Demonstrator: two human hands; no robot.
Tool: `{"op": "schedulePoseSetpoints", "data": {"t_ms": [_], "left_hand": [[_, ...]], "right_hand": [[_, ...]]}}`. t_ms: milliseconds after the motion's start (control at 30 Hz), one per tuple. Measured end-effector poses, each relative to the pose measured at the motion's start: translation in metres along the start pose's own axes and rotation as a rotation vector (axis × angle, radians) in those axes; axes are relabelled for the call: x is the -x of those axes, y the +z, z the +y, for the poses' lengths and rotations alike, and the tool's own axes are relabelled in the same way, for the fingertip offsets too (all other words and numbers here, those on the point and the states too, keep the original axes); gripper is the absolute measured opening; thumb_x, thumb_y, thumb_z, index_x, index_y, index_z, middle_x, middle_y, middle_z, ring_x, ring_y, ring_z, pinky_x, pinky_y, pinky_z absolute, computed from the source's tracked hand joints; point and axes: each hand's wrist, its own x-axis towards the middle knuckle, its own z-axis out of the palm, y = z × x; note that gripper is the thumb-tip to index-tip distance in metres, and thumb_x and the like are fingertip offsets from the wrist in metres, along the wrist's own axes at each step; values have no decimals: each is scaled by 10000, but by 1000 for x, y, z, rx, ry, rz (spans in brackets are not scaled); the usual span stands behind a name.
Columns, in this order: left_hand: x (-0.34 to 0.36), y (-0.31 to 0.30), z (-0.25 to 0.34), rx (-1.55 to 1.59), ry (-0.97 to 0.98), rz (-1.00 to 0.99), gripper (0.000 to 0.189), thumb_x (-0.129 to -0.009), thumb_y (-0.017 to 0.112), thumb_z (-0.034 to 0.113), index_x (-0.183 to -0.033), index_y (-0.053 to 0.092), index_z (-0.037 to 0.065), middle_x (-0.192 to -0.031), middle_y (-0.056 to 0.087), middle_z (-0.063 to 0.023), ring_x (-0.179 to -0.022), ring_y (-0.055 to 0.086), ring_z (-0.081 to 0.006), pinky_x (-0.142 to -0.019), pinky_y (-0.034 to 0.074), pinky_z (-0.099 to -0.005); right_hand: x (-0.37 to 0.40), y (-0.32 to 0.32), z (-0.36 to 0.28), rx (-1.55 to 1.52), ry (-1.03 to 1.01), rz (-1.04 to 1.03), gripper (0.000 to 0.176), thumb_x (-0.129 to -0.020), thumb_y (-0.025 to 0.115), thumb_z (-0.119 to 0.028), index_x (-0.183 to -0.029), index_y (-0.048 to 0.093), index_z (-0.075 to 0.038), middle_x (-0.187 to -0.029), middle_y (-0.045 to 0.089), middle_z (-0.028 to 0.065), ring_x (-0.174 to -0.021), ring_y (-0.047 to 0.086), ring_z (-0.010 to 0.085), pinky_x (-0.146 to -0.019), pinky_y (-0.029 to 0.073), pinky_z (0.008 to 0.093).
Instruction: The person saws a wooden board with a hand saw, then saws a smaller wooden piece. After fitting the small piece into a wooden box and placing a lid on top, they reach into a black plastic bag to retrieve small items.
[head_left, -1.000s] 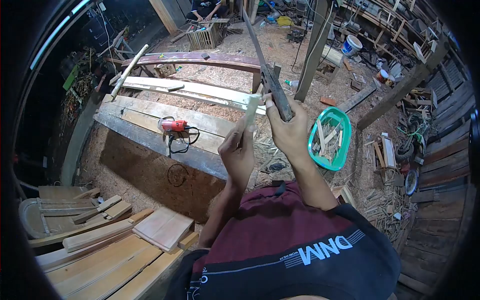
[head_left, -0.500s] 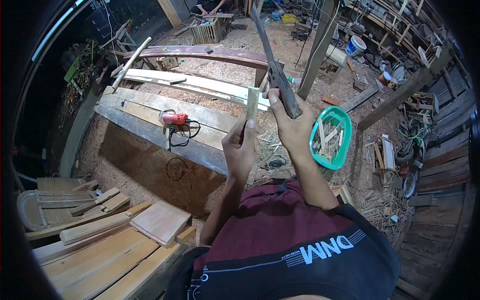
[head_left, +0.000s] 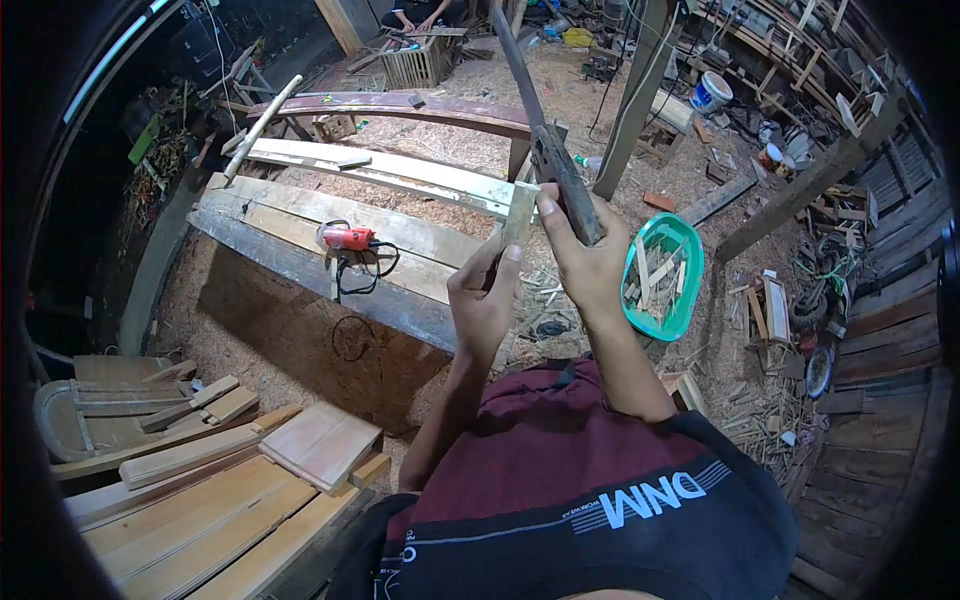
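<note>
My left hand (head_left: 485,295) is closed around a short wood strip (head_left: 519,215), held upright with its thumb along the near face. In my right hand (head_left: 592,270) is a machete (head_left: 520,80), gripped by its dark, worn handle, the long blade pointing up and away. My right thumb reaches over to the strip's upper end and appears to touch it. The handle lies just right of the strip. Beneath my right hand stands a green basin (head_left: 690,285) with wood offcuts in it.
A red power tool (head_left: 348,237) with a black cord lies on wide planks (head_left: 420,235) ahead. Behind are long white and brown boards (head_left: 430,183). Stacked lumber (head_left: 210,500) is at lower left, a post (head_left: 640,95) at right. Another person's hands (head_left: 425,22) show at the far top.
The wood strip has shifted right and tilted, its top now meeting my right thumb. The machete has moved slightly left, closer to the strip.
</note>
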Motion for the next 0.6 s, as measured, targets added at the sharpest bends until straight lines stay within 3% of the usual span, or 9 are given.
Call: {"op": "schedulePoseSetpoints", "data": {"t_ms": [367, 467, 600], "left_hand": [[-8, -4, -13, -151, 165, 70, 276, -955, 632, 17, -1222, 657, -50, -1002, 689, -65, -878, 593, -69, -789, 486, -233], [-14, -2, -10, -268, 351, 75, 339, -898, 680, -19, -1237, 670, 4, -996, 671, -84, -872, 598, -133, -781, 476, -250], [-18, -7, -11, -527, 533, 93, 405, -882, 666, -47, -1280, 658, 32, -1066, 643, -103, -1006, 577, -185, -878, 474, -311]], "right_hand": [[0, -1, 2, -27, -13, -31, 225, -936, 703, -147, -1077, 700, 29, -814, 654, -8, -736, 563, 42, -654, 451, 215], [-2, 1, 6, -53, -12, -33, 219, -941, 687, -130, -1093, 700, 27, -828, 657, -5, -746, 563, 40, -658, 451, 214], [-4, 0, 9, -122, 18, -70, 214, -943, 662, -99, -1113, 698, 26, -859, 664, -8, -764, 560, 38, -669, 450, 210]]}}
